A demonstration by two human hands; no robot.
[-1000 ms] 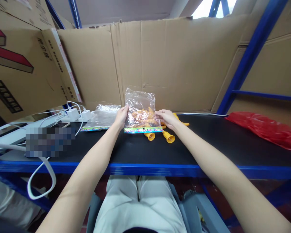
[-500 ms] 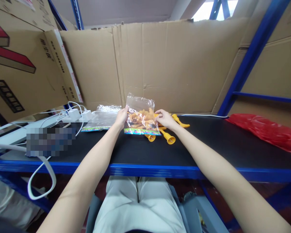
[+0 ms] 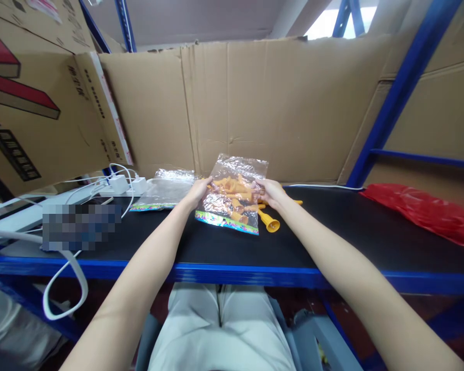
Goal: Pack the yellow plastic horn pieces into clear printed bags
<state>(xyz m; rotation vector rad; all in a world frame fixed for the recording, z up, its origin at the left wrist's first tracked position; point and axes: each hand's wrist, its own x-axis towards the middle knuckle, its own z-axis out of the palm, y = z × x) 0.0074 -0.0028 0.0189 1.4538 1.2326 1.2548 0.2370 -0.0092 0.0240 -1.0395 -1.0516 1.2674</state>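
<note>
A clear plastic bag (image 3: 228, 220) with a colourful printed strip along its near edge is stretched between my hands. My left hand (image 3: 199, 189) pinches its left side, and my right hand (image 3: 269, 192) grips its right side. Yellow-orange plastic pieces show through the film; whether any lie inside the bag or only beneath it, I cannot tell. One yellow horn-shaped piece (image 3: 269, 222) with a flared end sticks out past the bag's right edge onto the black tabletop. Another yellow tip pokes out beyond my right hand.
More clear bags (image 3: 164, 188) lie flat to the left. White chargers and cables (image 3: 118, 184) crowd the table's left side, near a blurred-out object (image 3: 81, 226). A red plastic bag (image 3: 421, 211) rests at the right. Cardboard (image 3: 278, 113) walls the back; a blue edge (image 3: 247, 273) runs along the front.
The bag has swung right and tilted flatter, its printed strip now lower and nearer me. My right hand, beside the yellow pieces before, now holds the bag's right side.
</note>
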